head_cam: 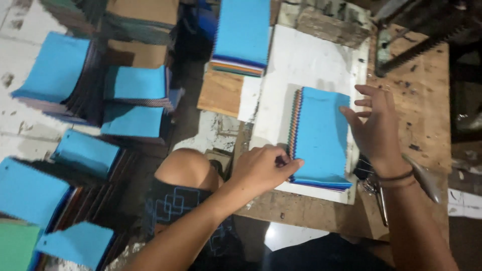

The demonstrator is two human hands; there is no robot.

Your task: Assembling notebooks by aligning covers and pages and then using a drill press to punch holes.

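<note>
— Where was the swatch stack (321, 138)?
— Centre-right of the frame, on the white board (301, 60). Your left hand (263, 168) pinched its lower-left corner; your right hand (376, 125), fingers spread, pressed its right edge.
— Anything else?
— Another blue-topped stack (242, 35) lay at upper centre.

matt cloth swatch stack (321, 135), rough wooden table (427, 100)
</note>
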